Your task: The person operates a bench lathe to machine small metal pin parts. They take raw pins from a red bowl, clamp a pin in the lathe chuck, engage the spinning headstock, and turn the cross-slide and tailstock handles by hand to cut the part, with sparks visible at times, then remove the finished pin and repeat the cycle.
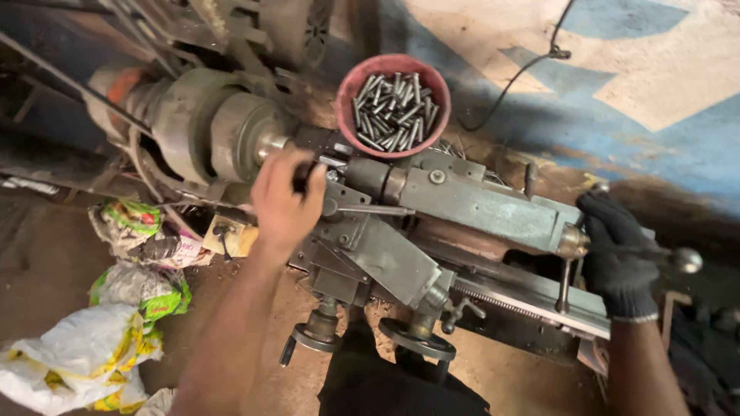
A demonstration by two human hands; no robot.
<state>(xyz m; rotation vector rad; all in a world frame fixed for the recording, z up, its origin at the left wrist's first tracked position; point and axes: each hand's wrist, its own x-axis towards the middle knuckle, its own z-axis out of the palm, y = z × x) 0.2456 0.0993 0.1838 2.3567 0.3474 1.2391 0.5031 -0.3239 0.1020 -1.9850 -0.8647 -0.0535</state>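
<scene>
At the chuck end of this old lathe, we've got our bare left hand curled in by the tool post, fingers closed around something small and dark there, though we can't make out what exactly. Our right hand, in a black glove, is wrapped shut on the tailstock handle at the far end of the bed.

Just behind the tailstock body sits a red bowl heaped with short steel pins, touching the back of the machine. Can't tell from here whether those are blanks or finished pieces, so how far through the batch we are is a guess. Best judgement: mid-cycle, one piece being set or cut near the chuck, loads left in the bowl.

Down on the dirt floor to the left there's a pile of crumpled plastic bags, well clear of both hands. Carriage handwheels hang untouched below.
</scene>
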